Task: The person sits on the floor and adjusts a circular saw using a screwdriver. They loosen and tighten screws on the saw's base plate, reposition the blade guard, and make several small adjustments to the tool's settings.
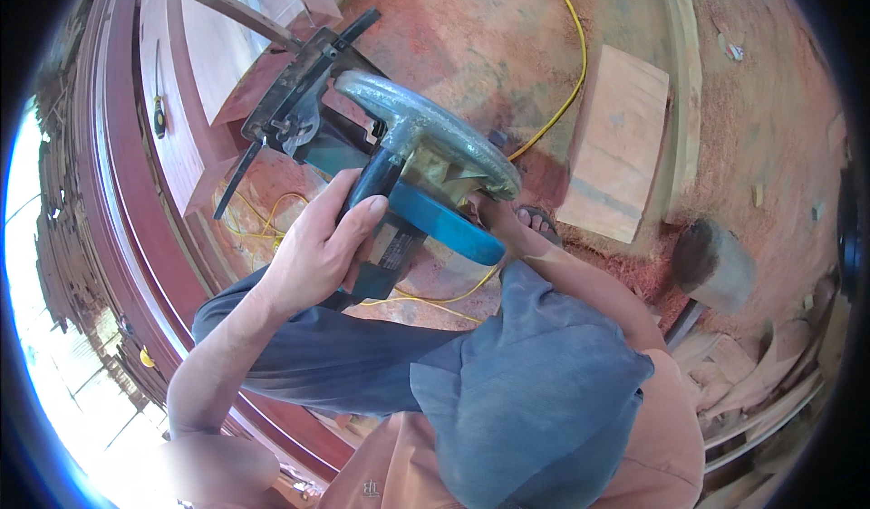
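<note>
A blue circular saw (444, 223) with a worn silver guard (426, 124) is held tilted above the floor, its dark metal base plate (290, 92) turned to the far left. My left hand (317, 237) is closed around the black front handle (373, 183), thumb on top. At the saw's rear, my right hand (485, 210) reaches in from the right and grips it; the guard and body hide most of its fingers. A flat wooden bar (245, 18) and a dark bar (237, 181) stick out by the base plate. I cannot see the blade clearly.
Reddish-brown boards (181, 83) stand at the left, with a screwdriver (159, 115) on one. A yellow cord (575, 29) crosses the dusty floor. At the right lie a pale wooden panel (621, 146), a long plank (684, 83), a dusty cylinder (720, 269) and offcuts (770, 355).
</note>
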Tool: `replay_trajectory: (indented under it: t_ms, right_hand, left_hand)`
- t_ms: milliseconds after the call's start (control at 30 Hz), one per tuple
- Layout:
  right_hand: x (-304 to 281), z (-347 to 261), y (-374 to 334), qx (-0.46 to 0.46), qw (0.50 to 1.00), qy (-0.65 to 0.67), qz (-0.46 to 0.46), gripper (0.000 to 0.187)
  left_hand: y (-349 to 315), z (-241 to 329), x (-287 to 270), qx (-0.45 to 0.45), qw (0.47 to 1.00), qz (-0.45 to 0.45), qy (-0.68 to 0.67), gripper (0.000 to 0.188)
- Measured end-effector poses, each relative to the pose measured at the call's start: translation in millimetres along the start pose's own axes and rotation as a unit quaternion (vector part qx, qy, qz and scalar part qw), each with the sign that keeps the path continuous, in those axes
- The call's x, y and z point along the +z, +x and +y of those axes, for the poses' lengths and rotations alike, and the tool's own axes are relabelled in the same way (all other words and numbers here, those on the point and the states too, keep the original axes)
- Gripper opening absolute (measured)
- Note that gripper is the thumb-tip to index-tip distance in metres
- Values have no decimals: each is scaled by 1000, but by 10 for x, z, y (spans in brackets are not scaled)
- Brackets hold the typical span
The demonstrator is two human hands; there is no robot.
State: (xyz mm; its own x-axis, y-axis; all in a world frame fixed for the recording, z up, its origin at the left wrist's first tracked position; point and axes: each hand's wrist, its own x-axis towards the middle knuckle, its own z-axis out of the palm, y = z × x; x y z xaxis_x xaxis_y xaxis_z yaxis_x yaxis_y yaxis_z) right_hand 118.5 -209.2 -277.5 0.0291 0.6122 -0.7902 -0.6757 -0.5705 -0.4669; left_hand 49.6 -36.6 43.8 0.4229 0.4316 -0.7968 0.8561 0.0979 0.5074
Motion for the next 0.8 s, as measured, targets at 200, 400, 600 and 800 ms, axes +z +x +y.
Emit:
replay_trajectory:
  t_ms: [200, 400, 600, 800]
  right_hand:
    - [67, 110, 205, -3, 990, 127, 62, 23]
    - [-130, 286, 375, -111, 987, -110, 32, 32]
    - [-256, 251, 539, -114, 972, -155, -137, 37]
    - [-122, 286, 577, -69, 978, -114, -163, 36]
  left_hand:
    - [38, 15, 8, 17, 1000, 13, -3, 40]
    - [67, 21, -10, 8, 999, 28, -17, 40]
    - [85, -60, 32, 18, 998, 45, -45, 41]
    - [60, -96, -31, 23, 998, 37, -43, 43]
